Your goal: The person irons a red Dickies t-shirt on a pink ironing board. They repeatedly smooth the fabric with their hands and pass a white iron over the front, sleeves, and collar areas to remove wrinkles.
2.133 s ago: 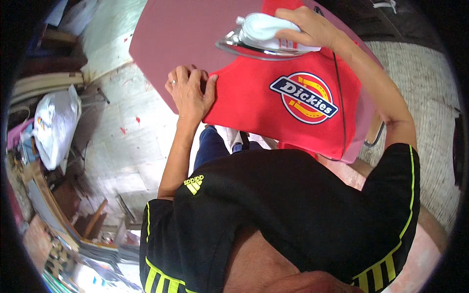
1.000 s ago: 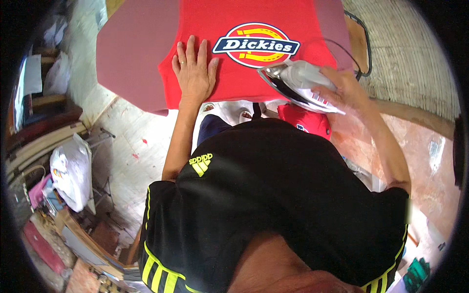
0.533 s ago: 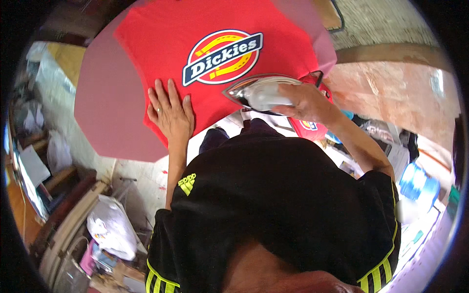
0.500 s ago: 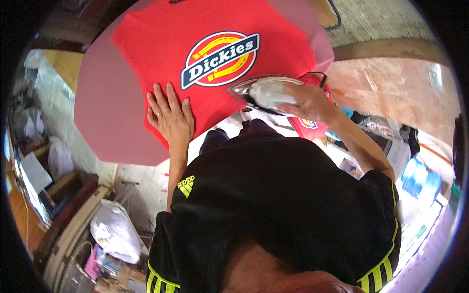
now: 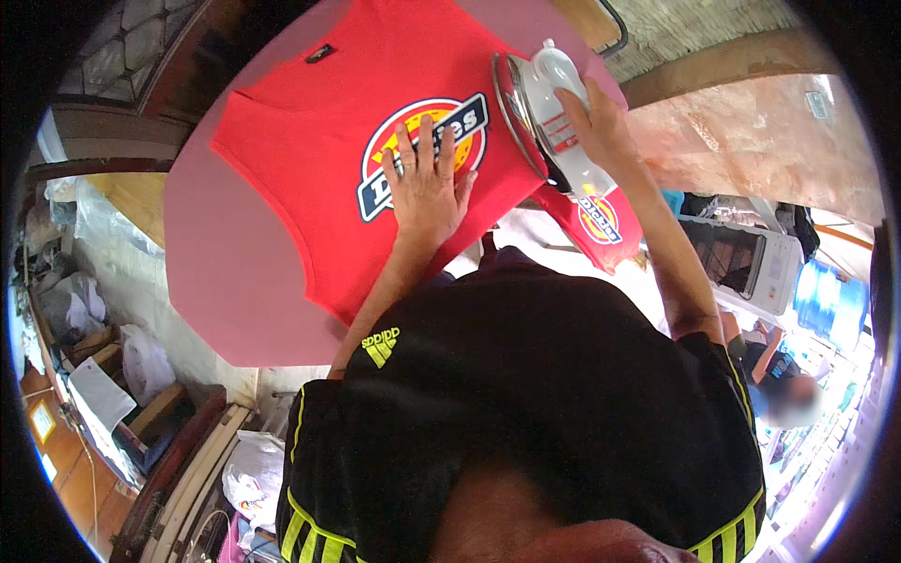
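A red sleeveless shirt (image 5: 282,159) with a round yellow, white and dark blue print lies spread on a pink board (image 5: 211,281). Flat on the print rests my left hand (image 5: 427,188), fingers spread. My right hand (image 5: 596,127) grips the handle of a white and silver clothes iron (image 5: 554,117), tilted on its side at the shirt's right edge, so that part of its metal soleplate shows. Whether the iron touches the cloth I cannot tell. A second red garment (image 5: 601,225) with a similar print hangs below the iron, at the board's near right edge.
A white appliance (image 5: 774,272) and a blue water jug (image 5: 831,296) stand at the right. Another person (image 5: 784,375) is beyond my right arm. White plastic bags (image 5: 145,361) lie at the left, and a wooden beam (image 5: 723,66) runs along the far right.
My left hand has moved right and onto the print. The iron has gone up and right and turned onto its side. More of the shirt's neckline shows now.
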`<action>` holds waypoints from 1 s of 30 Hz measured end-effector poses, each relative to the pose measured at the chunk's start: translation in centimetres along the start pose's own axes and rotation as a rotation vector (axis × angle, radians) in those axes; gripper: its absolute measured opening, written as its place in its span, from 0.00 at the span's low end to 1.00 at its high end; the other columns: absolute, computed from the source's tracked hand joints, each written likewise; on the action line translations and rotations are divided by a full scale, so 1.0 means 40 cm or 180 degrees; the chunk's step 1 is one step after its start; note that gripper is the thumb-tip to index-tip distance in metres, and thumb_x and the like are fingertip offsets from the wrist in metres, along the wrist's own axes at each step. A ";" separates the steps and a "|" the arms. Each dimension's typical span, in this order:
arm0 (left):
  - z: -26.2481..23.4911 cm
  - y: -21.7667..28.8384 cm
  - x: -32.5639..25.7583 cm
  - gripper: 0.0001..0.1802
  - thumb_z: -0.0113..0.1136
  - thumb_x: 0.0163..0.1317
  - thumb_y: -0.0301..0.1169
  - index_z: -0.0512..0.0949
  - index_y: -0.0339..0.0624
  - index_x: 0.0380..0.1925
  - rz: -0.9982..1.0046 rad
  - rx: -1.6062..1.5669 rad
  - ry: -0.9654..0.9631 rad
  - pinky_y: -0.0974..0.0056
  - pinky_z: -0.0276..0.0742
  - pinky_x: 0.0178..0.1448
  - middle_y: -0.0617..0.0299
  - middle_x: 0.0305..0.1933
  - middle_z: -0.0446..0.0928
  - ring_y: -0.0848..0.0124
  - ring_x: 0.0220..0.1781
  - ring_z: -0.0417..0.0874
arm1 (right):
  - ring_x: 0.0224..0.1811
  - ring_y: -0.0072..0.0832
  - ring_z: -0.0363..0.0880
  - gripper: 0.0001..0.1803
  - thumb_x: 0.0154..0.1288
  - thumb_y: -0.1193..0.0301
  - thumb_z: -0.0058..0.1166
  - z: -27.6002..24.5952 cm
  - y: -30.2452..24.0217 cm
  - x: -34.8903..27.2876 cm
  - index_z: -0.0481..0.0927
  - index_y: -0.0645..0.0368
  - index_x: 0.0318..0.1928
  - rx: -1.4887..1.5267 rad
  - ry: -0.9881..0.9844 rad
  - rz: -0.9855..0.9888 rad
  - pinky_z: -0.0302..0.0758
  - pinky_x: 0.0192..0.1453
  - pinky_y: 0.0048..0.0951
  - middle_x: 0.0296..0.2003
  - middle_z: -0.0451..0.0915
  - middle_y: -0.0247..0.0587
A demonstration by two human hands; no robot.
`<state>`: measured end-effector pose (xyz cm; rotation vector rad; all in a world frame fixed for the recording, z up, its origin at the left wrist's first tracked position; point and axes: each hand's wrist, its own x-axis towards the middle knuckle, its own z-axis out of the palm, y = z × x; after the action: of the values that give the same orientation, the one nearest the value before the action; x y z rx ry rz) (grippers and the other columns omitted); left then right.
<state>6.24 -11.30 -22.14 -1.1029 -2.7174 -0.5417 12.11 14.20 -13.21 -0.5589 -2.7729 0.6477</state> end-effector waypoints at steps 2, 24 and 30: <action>-0.009 0.002 0.001 0.38 0.52 0.66 0.54 0.60 0.49 0.72 -0.0043 0.0054 -0.0158 0.29 0.49 0.71 0.50 0.78 0.49 0.40 0.78 0.46 | 0.43 0.61 0.82 0.27 0.71 0.52 0.52 -0.017 0.043 0.004 0.73 0.65 0.54 0.0076 -0.0166 0.0060 0.77 0.45 0.52 0.37 0.81 0.68; -0.049 0.017 0.127 0.26 0.63 0.60 0.44 0.75 0.47 0.57 -0.0134 -0.0257 0.0054 0.37 0.58 0.64 0.52 0.67 0.65 0.47 0.71 0.62 | 0.38 0.61 0.82 0.25 0.70 0.53 0.55 -0.022 0.050 0.094 0.73 0.66 0.48 0.0392 -0.0413 -0.0392 0.76 0.40 0.54 0.31 0.81 0.65; 0.082 -0.098 0.414 0.29 0.50 0.68 0.50 0.69 0.53 0.66 0.0161 0.0446 0.0605 0.33 0.56 0.69 0.54 0.73 0.61 0.47 0.74 0.59 | 0.37 0.60 0.82 0.22 0.70 0.57 0.56 -0.079 0.056 0.027 0.73 0.66 0.45 0.0684 -0.0486 -0.0042 0.76 0.39 0.51 0.29 0.80 0.63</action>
<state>-8.39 -2.00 -21.62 -1.0260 -2.5151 -0.4182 12.81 17.70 -11.34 -0.4627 -2.7923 1.0092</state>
